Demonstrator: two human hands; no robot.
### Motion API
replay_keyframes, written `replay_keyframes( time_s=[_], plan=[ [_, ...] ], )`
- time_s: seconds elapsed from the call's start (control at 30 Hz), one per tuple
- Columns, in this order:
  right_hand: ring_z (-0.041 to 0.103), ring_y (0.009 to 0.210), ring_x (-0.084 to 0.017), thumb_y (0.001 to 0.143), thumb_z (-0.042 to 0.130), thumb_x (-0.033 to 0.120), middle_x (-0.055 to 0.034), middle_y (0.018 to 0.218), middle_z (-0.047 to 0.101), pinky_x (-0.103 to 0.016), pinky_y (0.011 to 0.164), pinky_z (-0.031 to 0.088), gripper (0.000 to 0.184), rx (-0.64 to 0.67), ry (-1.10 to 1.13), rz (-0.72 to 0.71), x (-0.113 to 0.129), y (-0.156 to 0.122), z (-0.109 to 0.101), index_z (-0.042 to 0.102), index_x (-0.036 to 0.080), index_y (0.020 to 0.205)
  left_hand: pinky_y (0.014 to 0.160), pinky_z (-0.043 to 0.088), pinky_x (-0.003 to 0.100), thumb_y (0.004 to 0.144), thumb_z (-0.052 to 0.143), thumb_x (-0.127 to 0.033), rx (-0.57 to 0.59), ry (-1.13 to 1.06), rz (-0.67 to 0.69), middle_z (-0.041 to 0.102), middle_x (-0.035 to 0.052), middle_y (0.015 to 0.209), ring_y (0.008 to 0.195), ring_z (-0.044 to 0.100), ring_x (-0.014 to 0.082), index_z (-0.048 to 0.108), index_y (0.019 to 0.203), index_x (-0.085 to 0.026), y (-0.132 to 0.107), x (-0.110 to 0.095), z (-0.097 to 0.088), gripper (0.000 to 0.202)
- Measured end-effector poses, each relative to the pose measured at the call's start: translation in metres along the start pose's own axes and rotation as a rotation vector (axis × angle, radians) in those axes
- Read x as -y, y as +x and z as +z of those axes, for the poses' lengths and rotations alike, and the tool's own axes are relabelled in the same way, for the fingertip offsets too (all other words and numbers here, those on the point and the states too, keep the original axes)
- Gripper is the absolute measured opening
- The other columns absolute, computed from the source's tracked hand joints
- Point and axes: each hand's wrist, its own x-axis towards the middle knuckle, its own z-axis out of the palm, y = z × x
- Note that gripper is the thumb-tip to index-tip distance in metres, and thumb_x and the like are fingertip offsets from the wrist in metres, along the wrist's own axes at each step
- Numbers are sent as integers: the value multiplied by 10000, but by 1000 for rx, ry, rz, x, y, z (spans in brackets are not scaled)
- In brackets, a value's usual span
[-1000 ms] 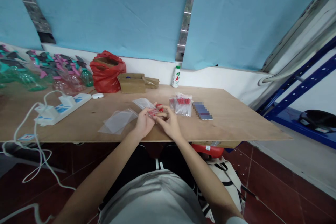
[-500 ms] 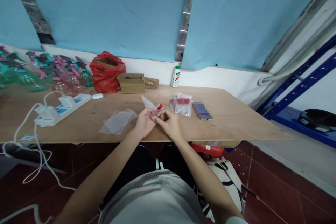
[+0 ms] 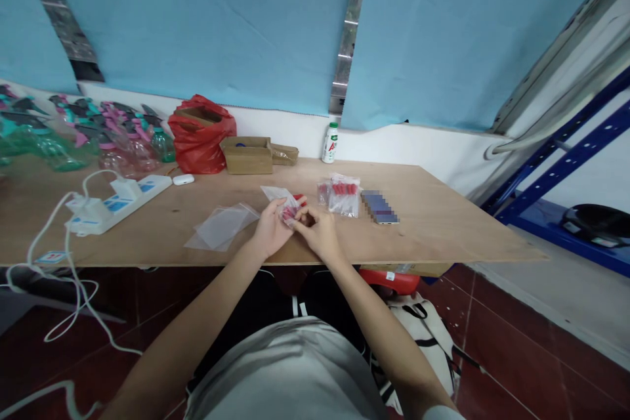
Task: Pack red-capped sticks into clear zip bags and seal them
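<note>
Between my hands, over the table's front part, is a clear plastic bag [image 3: 287, 210] with small red pieces inside. My left hand [image 3: 272, 228] is closed on its left side, the bag's loose end sticking up past the fingers. On the right side my right hand [image 3: 315, 226] pinches the bag; its fingertips partly hide the contents. Several flat clear bags [image 3: 224, 228] lie overlapping left of my left hand. Beyond my right hand are filled clear bags [image 3: 343, 200] showing red pieces.
A phone [image 3: 379, 207] lies right of the filled bags. A white bottle [image 3: 329, 143] stands by the wall. Along the back left are a cardboard box [image 3: 247, 156], a red plastic bag [image 3: 201, 138] and several spray bottles [image 3: 115, 154]. A power strip [image 3: 121, 205] trails white cables.
The loose end of the bag in my hands has tipped lower and to the left. Both hands stay in nearly the same place, with small finger shifts.
</note>
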Motion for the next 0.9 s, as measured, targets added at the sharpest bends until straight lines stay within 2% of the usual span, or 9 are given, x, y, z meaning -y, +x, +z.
replay_keyframes(
  time_s=[0.07, 0.17, 0.4, 0.63, 0.77, 0.9],
  plan=[
    [604, 728, -177, 935, 770, 353, 10, 793, 665, -297, 736, 477, 137, 6, -25, -9, -1, 0, 1, 720, 241, 872, 818, 623, 338, 1012, 513, -281, 8, -12, 6, 802, 169, 977, 818, 759, 246, 671, 1436, -1, 0, -1, -1, 532],
    [620, 744, -176, 942, 757, 326, 10, 816, 670, -291, 744, 478, 101, -2, -69, -32, -2, -1, 1, 720, 241, 901, 819, 634, 359, 1005, 475, -280, 29, -29, 19, 806, 195, 1055, 888, 773, 270, 672, 1423, 3, -1, -2, -1, 542],
    [587, 718, -173, 1005, 703, 411, -1, 813, 655, -292, 726, 453, 264, -22, -183, -107, -3, -4, 2, 622, 238, 823, 936, 638, 420, 940, 460, -240, 23, -15, 19, 802, 228, 1150, 1062, 778, 318, 679, 1395, 17, -3, -1, 3, 568],
    [532, 682, -153, 1010, 706, 425, 18, 777, 590, -278, 688, 396, 357, -63, -199, -96, -3, -3, 2, 536, 234, 760, 857, 639, 353, 914, 531, -215, 29, 49, 23, 819, 189, 1071, 970, 783, 274, 737, 1304, -28, -2, 1, 3, 480],
    [545, 682, -150, 1004, 725, 396, 14, 802, 616, -277, 680, 398, 333, -59, -230, -111, -5, -4, 2, 565, 229, 765, 840, 627, 311, 889, 570, -153, 23, 84, 15, 829, 148, 1022, 827, 766, 214, 766, 1260, -52, 1, 3, 3, 432],
    [630, 793, -170, 999, 750, 351, -6, 922, 674, -284, 753, 479, 164, -11, -196, -158, -5, -5, 2, 692, 232, 902, 859, 646, 365, 922, 505, -180, 16, 42, 10, 827, 173, 1030, 892, 787, 255, 755, 1259, -32, 1, 1, 1, 444]
  ],
)
